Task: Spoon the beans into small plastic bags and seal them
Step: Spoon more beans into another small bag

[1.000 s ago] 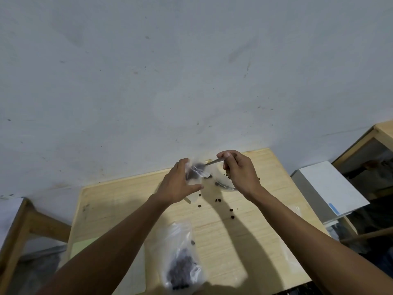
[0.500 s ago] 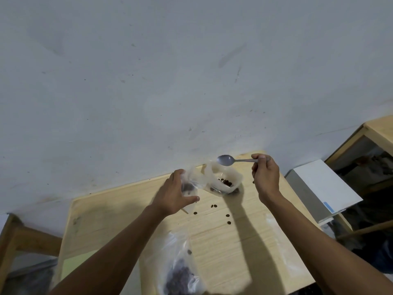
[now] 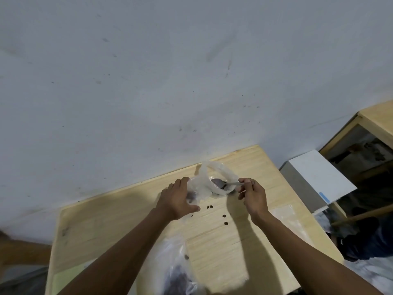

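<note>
Two hands work at the far end of the wooden table (image 3: 127,226), seen from the head camera. The left hand (image 3: 177,201) grips a small clear plastic bag (image 3: 194,188), fingers curled round its crumpled, translucent film; a dark patch shows through near the bag's bottom. Just right of the bag stands a white plastic bowl (image 3: 221,179), thin-walled and translucent, with dark contents inside. The right hand (image 3: 253,194) pinches the handle of a metal spoon (image 3: 225,184), whose bowl end lies inside the white bowl. Several loose dark beans (image 3: 224,216) lie scattered on the table just nearer than the white bowl. Well nearer than the white bowl, at the table's near edge, lies a larger clear bag of beans (image 3: 178,275), blurred.
</note>
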A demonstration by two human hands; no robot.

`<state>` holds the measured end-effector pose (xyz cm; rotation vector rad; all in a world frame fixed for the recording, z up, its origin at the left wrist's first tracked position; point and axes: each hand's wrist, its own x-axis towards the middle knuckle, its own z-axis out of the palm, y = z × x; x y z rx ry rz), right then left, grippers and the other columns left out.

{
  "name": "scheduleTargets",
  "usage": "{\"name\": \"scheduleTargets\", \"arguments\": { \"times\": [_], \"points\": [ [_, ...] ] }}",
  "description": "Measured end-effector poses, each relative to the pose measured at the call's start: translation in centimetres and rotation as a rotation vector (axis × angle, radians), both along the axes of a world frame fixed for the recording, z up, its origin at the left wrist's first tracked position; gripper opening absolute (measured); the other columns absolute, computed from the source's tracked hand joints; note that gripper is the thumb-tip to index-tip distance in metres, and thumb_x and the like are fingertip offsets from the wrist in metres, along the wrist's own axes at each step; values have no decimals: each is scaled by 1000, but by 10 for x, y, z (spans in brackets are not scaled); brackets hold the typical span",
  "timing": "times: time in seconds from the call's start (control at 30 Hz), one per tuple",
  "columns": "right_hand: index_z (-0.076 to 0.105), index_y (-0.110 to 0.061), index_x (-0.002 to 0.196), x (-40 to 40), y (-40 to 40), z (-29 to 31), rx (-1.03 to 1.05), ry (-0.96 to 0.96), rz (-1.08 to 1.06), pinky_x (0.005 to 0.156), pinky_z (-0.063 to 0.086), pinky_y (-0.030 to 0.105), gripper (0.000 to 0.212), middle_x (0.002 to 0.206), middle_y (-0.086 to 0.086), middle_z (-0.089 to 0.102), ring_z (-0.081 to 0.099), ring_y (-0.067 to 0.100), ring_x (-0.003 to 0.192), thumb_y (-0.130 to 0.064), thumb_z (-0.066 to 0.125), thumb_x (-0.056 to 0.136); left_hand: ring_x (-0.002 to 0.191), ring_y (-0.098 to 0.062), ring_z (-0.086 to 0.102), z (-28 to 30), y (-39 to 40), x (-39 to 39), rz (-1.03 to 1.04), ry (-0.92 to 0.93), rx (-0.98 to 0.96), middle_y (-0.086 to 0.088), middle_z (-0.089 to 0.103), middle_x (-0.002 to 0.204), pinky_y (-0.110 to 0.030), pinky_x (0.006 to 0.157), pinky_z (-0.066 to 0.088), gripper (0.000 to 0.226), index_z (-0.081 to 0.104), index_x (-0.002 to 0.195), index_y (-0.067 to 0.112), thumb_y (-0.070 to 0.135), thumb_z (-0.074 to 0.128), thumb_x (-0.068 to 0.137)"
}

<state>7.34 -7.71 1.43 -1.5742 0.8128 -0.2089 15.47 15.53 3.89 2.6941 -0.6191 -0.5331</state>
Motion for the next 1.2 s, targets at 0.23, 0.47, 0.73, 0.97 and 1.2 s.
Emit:
{"name": "scheduleTargets", "arguments": {
  "times": [0.23,0.47,0.73,0.97,1.2],
  "points": [
    [64,-9,94,7,-3,11,216,102,-113,51,32,27,28,68,8,61,49,19,53,-14,36,98,114,-22,51,-4,0,0,-1,2,-46,2,49,133,-36,92,44,92,32,142,24,55,77,68],
    [63,-10,94,17,-9,40,204,6,-132,54,33,30,27,65,6,59,49,19,51,-16,37,99,115,-21,50,1,12,-2,54,-8,-141,3,48,136,-39,95,45,95,31,144,23,57,78,68],
    [65,-9,95,10,1,60,179,-94,-126,54,35,28,28,65,5,58,49,19,53,-14,38,99,118,-21,50,9,15,-11,86,-26,-160,4,48,137,-39,97,44,95,31,143,25,58,77,67],
    [66,-10,96,1,28,93,-23,-270,151,56,42,21,29,69,6,59,52,16,55,-19,39,104,113,-17,54,17,17,-17,205,13,-294,7,52,130,-43,92,51,95,36,137,28,60,78,59],
    [67,-9,103,-5,40,111,52,-343,150,51,43,19,27,71,3,58,50,15,56,-22,43,104,112,-13,53,25,29,-30,271,-1,-428,12,48,127,-34,92,50,90,35,135,28,50,85,64]
  ]
}}
